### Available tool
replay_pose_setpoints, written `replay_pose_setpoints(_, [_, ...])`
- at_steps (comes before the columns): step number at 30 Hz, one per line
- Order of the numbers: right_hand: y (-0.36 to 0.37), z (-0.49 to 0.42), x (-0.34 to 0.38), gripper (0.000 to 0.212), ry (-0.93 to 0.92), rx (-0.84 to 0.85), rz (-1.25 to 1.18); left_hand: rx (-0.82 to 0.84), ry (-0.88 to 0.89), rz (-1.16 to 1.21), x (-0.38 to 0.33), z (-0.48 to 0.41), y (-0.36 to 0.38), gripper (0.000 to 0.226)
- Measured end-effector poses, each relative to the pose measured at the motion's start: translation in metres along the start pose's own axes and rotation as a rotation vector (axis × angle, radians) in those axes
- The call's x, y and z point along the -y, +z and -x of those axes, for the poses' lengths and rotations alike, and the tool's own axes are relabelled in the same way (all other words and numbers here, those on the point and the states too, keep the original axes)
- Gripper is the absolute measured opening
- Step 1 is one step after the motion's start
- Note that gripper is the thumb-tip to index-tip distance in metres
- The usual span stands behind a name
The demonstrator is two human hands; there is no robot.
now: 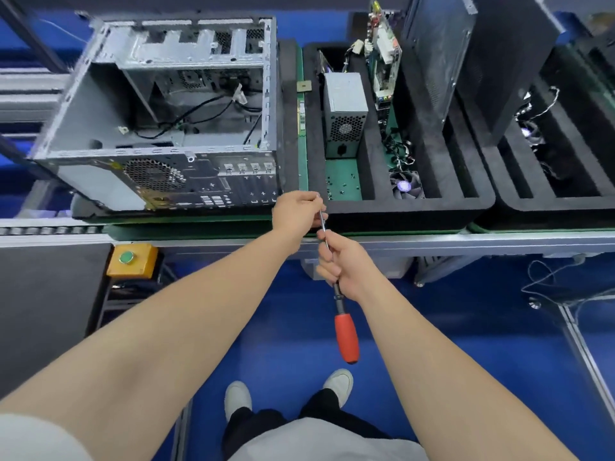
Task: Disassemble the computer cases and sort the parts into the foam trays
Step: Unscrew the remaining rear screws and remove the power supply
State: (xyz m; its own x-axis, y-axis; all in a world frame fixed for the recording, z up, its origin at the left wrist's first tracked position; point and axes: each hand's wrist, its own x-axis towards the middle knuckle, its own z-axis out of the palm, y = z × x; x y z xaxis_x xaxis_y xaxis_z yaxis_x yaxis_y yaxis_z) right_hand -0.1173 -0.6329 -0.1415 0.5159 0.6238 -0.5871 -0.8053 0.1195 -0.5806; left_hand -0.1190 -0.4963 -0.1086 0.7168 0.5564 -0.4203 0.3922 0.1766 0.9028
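Gripping the screwdriver [346, 334] by its shaft at frame centre, the right hand [342, 261] steadies it while the left hand [296, 214] pinches its tip, probably freeing a screw. Next move, I judge: back to the nearly gutted computer case [159, 111], upper left, beside the foam tray [399, 211].

Both bare arms reach forward; left grip [297, 211] pinches the screwdriver [346, 337] shaft, right grip [344, 262], just nearer, curls round it.
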Motion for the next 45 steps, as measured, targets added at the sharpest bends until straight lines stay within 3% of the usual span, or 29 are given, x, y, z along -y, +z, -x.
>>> replay_pose_setpoints(3, [0.015,0.001,-0.024,0.027,0.092,0.098,-0.092,0.06,-0.048,-0.01,0.007,0.007,-0.031,0.016])
replay_pose_setpoints(7, [0.041,0.003,-0.064,0.028,0.159,0.167,-0.207,0.008,-0.117,0.005,0.019,0.016,-0.076,0.011])
replay_pose_setpoints(16, [0.149,0.004,-0.115,0.028,0.046,0.291,0.02,-0.163,-0.004,0.172,0.013,0.017,-0.182,0.015])
replay_pose_setpoints(27, [0.202,0.004,-0.132,0.035,-0.126,0.025,0.164,0.091,-0.098,0.354,0.005,0.006,-0.229,0.012])
replay_pose_setpoints(37, [0.204,0.006,-0.129,0.033,-0.143,-0.026,0.26,0.098,-0.075,0.352,0.005,0.007,-0.228,0.016])
replay_pose_setpoints(42, [0.21,0.007,-0.129,0.033,-0.154,-0.052,0.198,0.075,-0.078,0.317,0.0,0.009,-0.226,0.016])
replay_pose_setpoints(45, [0.219,0.003,-0.13,0.034,-0.231,-0.251,0.522,0.101,-0.174,0.323,-0.008,0.012,-0.228,0.013])
